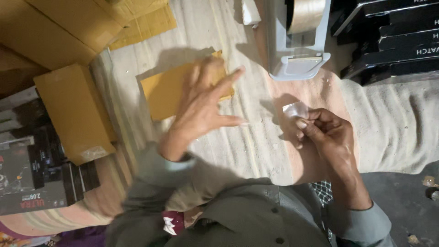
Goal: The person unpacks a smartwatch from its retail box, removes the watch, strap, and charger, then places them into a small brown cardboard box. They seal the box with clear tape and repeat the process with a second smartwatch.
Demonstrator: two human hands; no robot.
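My left hand [201, 107] hovers with fingers spread over a small flat brown cardboard box [162, 93] lying on the cloth-covered surface; whether it touches the box is unclear because of blur. My right hand [327, 132] pinches a short piece of clear tape [295, 110] between thumb and fingers, to the right of the box. Just beyond it stands a grey tape dispenser [297, 61] with a roll of clear tape on it.
A taller brown cardboard box [75, 112] lies at the left, with flat cardboard sheets [68, 23] behind it. Black product boxes [388, 41] are stacked at the top right, more printed boxes [32, 183] at the lower left. A beige cloth [393, 123] covers the surface.
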